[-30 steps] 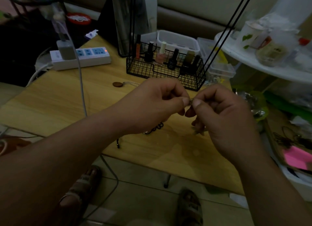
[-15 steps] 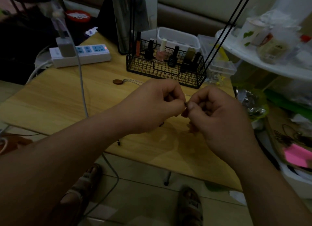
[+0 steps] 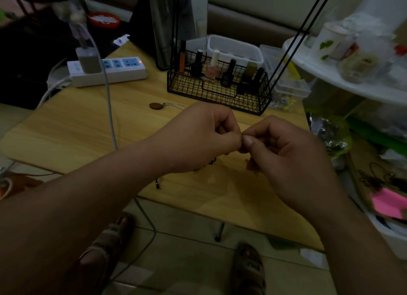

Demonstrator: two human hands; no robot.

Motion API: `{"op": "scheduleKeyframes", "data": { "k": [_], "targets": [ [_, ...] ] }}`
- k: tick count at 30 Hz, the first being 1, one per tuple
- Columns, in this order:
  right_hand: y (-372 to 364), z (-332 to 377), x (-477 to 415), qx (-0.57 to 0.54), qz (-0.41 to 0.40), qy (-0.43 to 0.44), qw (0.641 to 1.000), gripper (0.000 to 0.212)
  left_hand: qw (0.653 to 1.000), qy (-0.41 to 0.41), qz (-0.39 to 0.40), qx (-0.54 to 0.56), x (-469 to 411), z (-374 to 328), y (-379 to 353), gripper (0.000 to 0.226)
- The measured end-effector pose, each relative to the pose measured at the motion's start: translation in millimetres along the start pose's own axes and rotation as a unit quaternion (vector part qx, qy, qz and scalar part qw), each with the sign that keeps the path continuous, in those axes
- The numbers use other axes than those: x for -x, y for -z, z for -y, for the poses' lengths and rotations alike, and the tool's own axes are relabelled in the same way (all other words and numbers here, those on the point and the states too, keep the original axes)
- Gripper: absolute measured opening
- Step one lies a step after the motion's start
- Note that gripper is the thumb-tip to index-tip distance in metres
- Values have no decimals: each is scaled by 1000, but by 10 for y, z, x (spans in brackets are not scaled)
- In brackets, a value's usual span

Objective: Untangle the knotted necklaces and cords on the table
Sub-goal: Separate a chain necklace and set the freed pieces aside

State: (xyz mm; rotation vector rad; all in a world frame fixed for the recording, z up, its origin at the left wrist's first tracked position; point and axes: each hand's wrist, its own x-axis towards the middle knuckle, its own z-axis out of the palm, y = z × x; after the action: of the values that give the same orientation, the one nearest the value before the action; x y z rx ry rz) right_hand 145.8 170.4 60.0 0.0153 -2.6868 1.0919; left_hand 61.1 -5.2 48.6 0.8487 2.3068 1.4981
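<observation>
A: Dim, cluttered room; a wooden counter fills the middle, with a power strip far left and a wire basket of polish bottles at the far side.

B: And the hands?

A: The left hand and right hand meet over the centre of the counter, thumbs touching, fingers of both pinched narrow on something fine. I judge it's the knot.

B: Where's the necklace?

A: A thin chain runs from a brown pendant, far of the left hand, toward the pinch. A dark cord lies under the hands.

B: Risks?

A: Pulling hard could tighten the knot or snap the chain; poor light hides the loops.
</observation>
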Motion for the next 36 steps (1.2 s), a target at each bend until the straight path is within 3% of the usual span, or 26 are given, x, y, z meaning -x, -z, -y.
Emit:
{"op": "scheduleKeyframes", "data": {
  "k": [3, 5, 8, 10, 12, 18, 25, 30, 36],
  "targets": [
    [-46, -22, 1, 64, -24, 39, 997, 5, 1000, -4, -6, -22, 2, 21, -17, 7],
    [-70, -9, -8, 24, -40, 19, 999, 6, 1000, 0, -6, -9, -4, 11, -15, 7],
    [-83, 52, -56, -187, -41, -67, 979, 13, 997, 25, 5, 67, -16, -13, 7, 9],
    [-69, 83, -91, -363, -27, -128, 923, 18, 989, 48, 17, 142, -22, -20, 24, 12],
    [-33, 68, -109, -414, -18, -155, 897, 19, 983, 55, 25, 175, -28, -17, 35, 13],
    [26, 65, -40, -144, -4, -76, 987, 7, 990, 46, 25, 134, -12, -16, 58, 11],
    [-28, -35, -12, 53, -4, 29, 998, 5, 1000, -6, 3, -17, -7, 63, -17, 8],
    [-45, -25, -13, 46, -27, 44, 998, 11, 1000, -17, -9, -21, -26, 103, -44, 4],
    [8, 7, -49, -156, -46, -60, 985, 10, 999, -51, -13, -5, -37, 81, -37, 14]
  ]
}}
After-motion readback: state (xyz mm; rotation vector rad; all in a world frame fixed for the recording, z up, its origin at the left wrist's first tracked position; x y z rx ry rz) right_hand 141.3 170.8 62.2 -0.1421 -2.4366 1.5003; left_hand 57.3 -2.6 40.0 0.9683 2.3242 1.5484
